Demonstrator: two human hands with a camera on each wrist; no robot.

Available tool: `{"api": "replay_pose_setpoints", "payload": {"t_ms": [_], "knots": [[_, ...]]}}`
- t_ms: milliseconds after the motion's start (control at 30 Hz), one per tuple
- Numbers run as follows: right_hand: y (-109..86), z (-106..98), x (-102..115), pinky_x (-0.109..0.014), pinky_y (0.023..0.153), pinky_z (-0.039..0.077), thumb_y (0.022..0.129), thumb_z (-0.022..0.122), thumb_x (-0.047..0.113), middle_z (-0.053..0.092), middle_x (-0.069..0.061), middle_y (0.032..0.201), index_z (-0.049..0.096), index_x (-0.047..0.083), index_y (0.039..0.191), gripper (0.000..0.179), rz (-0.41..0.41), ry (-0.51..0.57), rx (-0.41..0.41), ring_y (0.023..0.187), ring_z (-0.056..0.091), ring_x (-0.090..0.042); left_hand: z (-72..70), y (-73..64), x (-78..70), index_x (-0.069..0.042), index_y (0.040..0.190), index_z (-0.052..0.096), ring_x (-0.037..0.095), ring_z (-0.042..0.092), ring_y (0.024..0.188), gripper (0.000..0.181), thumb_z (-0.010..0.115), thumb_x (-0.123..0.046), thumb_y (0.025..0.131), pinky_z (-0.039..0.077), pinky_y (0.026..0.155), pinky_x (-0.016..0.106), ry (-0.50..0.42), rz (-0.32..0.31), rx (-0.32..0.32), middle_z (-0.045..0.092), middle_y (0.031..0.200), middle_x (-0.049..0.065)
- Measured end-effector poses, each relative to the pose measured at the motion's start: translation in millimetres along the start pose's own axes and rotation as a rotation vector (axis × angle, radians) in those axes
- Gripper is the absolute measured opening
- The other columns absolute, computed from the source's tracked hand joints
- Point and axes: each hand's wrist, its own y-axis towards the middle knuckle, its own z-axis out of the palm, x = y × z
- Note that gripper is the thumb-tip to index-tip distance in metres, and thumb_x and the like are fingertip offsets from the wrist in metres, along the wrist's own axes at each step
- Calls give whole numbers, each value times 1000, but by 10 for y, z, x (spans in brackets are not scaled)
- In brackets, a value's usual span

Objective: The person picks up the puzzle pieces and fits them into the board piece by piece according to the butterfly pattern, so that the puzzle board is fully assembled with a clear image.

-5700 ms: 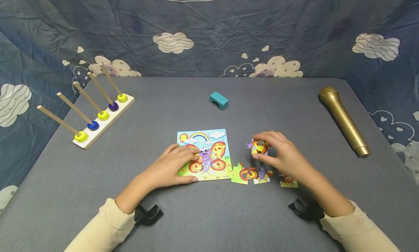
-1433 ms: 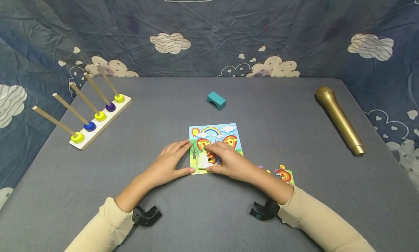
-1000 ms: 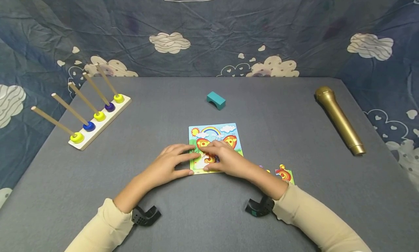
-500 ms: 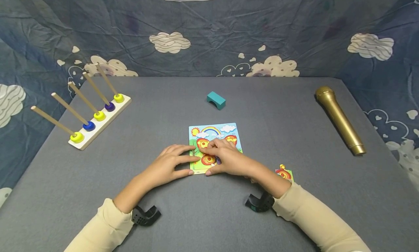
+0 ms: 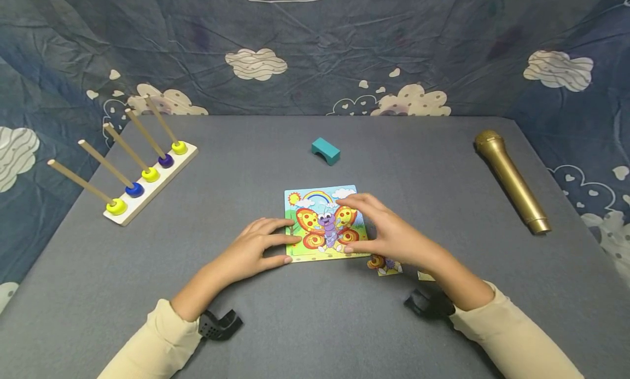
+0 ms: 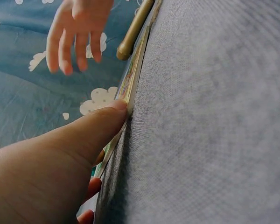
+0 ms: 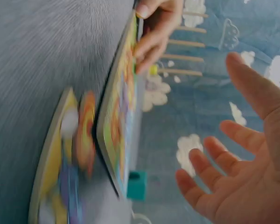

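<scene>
A square butterfly jigsaw puzzle (image 5: 327, 226) lies on the table in the head view, its picture showing a rainbow and sun. My left hand (image 5: 253, 248) rests at its left side, two fingers over the edge; in the left wrist view the thumb (image 6: 107, 116) touches the board's side. Above the puzzle's right part hovers my right hand (image 5: 401, 237), thumb and fingers spread, holding nothing. A loose puzzle piece (image 5: 390, 267) lies just right of the board, near the right hand's heel. Another puzzle piece (image 5: 426, 276) is partly hidden under the right wrist.
A stacking peg board (image 5: 157, 188) with one ring on each peg stands at the left. Behind the puzzle sits a teal arch block (image 5: 326, 151). A gold microphone (image 5: 512, 182) lies at the right. Patterned cloth hangs around the table.
My right hand has let go of a puzzle piece, which now lies flat in the puzzle's lower left, and has lifted away rightward. The left hand keeps its place. Earlier, the board slid rightward.
</scene>
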Motion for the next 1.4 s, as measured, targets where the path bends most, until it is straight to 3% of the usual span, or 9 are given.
{"api": "replay_pose_setpoints", "payload": {"t_ms": [100,233,367,500,767,1033,1267,1400], "knots": [[-181,-103,-29,-46,92,36,68,79,23,36,-6,132,39,12,135,78,-13,-12,-75,118,37,-24,2,-3,-3,-24,117,62,21,36,120,37,64,-37,82,21,101,41,-2,1,-4,45,131,1],[-400,-165,-125,-34,91,36,64,82,16,41,-4,128,41,10,133,81,-39,-57,-144,114,40,-20,4,-5,-4,-24,117,62,21,36,120,37,64,-37,82,22,100,41,-4,5,-6,45,131,1],[-571,-156,-245,-29,89,36,62,83,17,44,-2,127,43,8,131,80,-23,-81,-147,111,42,-19,4,-9,-3,-24,117,62,21,36,120,37,64,-36,83,21,101,41,-8,5,-8,45,131,1],[-674,-103,-380,-31,86,38,64,81,23,45,-3,126,44,6,130,77,23,-79,-98,109,44,-19,-2,-12,-6,-23,117,62,21,36,120,37,63,-36,83,20,101,41,-10,0,-9,45,131,1],[-710,-36,-528,-32,87,38,69,78,22,52,-2,118,51,6,123,62,11,-161,-2,107,47,-18,-9,-6,-7,-23,118,61,21,35,121,37,63,-37,83,20,101,42,-11,-2,-10,44,131,1],[-709,-30,-486,-28,68,42,72,76,22,55,3,102,60,5,116,50,4,-245,32,88,48,-11,3,-14,0,-23,118,61,22,35,121,37,63,-36,83,19,102,42,-11,-4,-3,44,132,2],[-718,-32,-472,-22,63,41,70,77,17,51,5,98,63,9,114,46,-11,-209,18,78,45,-7,11,-9,0,-23,118,61,22,35,121,37,63,-36,83,18,102,42,-10,0,-5,45,131,2],[-684,-40,-417,-21,63,40,72,76,14,48,7,98,61,13,116,47,-58,-174,1,78,45,-5,7,-8,-4,-23,118,61,22,35,121,37,63,-36,83,18,102,42,-10,0,-3,45,131,2]]}}
